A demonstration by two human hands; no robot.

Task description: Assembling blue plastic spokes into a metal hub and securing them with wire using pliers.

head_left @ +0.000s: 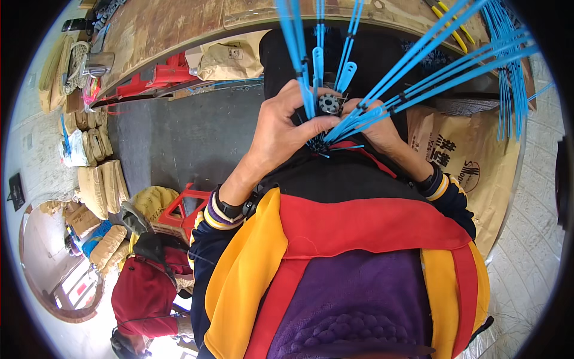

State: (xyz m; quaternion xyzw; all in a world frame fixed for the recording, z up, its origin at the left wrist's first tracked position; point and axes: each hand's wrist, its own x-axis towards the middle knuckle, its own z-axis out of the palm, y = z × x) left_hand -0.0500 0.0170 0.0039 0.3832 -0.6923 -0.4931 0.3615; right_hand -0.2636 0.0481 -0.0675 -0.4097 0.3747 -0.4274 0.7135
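Over my lap, my left hand (287, 122) is closed around a black notched hub (329, 104), its thumb pressed along the near side. Long thin blue ribs (430, 84) with small black joints fan out from between my hands, up and to the right. My right hand (376, 128) is closed at the hub's right side, its fingers partly hidden behind the ribs. Short blue paddle-shaped pieces (346, 76) stand up beside the hub. Below it, the rib ends gather in a dark cluster that is hard to make out.
A worn wooden bench (179, 27) curves across the far side. Yellow-handled pliers (452, 27) lie on it near more blue ribs (511, 90) hanging over its right edge. Brown paper sacking (472, 161) lies at right. A red stool (185, 209) and a person in red (143, 293) are at left.
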